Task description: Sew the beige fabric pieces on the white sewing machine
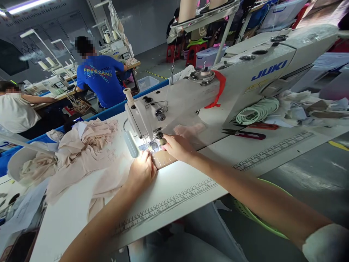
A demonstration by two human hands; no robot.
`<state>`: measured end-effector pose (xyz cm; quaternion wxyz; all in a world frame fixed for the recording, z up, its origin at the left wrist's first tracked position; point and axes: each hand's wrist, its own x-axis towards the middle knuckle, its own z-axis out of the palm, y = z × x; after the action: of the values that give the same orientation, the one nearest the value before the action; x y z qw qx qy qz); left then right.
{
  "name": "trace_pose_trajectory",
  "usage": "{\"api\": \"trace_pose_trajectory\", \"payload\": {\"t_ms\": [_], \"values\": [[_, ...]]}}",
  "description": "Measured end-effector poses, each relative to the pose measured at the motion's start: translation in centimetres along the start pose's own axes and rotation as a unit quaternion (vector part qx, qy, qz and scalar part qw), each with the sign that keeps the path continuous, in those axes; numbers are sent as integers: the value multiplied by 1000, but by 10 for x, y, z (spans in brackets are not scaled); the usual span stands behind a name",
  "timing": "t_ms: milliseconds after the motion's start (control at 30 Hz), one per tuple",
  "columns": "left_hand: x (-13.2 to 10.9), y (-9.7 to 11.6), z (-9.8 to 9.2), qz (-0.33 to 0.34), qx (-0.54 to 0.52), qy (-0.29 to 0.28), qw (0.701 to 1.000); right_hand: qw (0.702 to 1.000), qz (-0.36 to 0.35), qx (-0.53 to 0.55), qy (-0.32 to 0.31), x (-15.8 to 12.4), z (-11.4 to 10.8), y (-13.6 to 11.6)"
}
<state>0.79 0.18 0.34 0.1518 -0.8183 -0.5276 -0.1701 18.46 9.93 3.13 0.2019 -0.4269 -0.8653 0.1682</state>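
Note:
Bright lamp light falls on the needle area of a white sewing machine [188,100]. My left hand [141,167] rests on the machine bed just in front of the needle, its fingers bent and pressed together; what they pinch is hidden. From the right, my right hand [178,148] reaches in with curled fingers, its fingertips beside a small round brass-coloured knob [163,142] low on the machine head. Whether it grips that knob I cannot tell. Left of my left hand, crumpled pale pink fabric [89,145] spreads over the white table [169,189].
Thread snips [245,134], a coil of pale green cord [257,111] and fabric scraps [300,107] lie right of the machine. A red strip [219,89] hangs from its top. A green basket [261,207] stands below the table. A person in blue [100,78] sits beyond.

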Motion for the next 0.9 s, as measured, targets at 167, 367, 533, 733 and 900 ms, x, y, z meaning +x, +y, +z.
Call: {"api": "trace_pose_trajectory", "payload": {"t_ms": [167,367,533,733,900], "values": [[1,-1,1,-3,-10,-6,1000,999,-27,23,35,-10,5,0],[4,-7,2,-13,-11,-1,1000,1000,-1,-5,28,-6,5,-4],[4,-7,3,-12,-7,0,1000,999,-11,17,33,-4,4,-1],[6,-10,0,-42,-70,-7,997,997,-31,40,51,-20,-2,-2],[10,-44,-17,-173,-129,-5,976,988,-154,-14,26,-44,7,-40]]}}
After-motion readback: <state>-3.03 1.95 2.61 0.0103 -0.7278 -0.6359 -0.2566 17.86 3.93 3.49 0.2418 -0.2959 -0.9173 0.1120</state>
